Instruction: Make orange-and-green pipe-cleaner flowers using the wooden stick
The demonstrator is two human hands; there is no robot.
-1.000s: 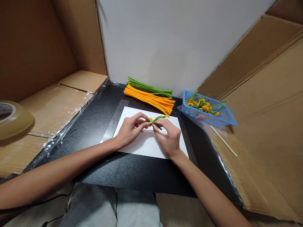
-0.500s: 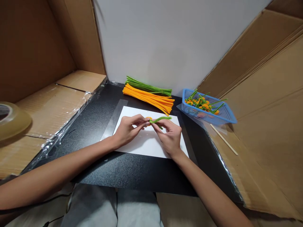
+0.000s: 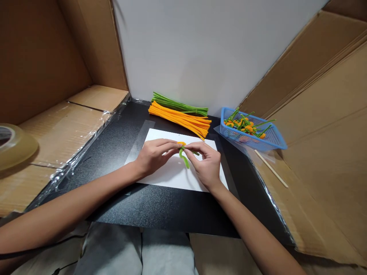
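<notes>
Between my two hands, above a white sheet of paper (image 3: 169, 179), is a small pipe cleaner flower with an orange head (image 3: 181, 143). A green pipe cleaner (image 3: 185, 158) hangs down from below the head, and another green end pokes out by my right fingers. My left hand (image 3: 155, 154) pinches the flower from the left, its fingertips partly covering the orange part. My right hand (image 3: 205, 162) pinches the green part just under the head with thumb and forefinger. The exact join is hidden by the fingertips.
Bundles of orange pipe cleaners (image 3: 180, 119) and green pipe cleaners (image 3: 177, 104) lie behind the paper. A blue basket (image 3: 273, 139) at right holds several orange-and-green pieces. A wooden stick (image 3: 271, 169) lies below it. A tape roll (image 3: 24, 149) sits left. Cardboard walls flank the black tabletop (image 3: 160, 208).
The loose green end has swung from pointing right to hanging down toward me. The orange head shows more above my left fingertips. Both hands remain in nearly the same place.
</notes>
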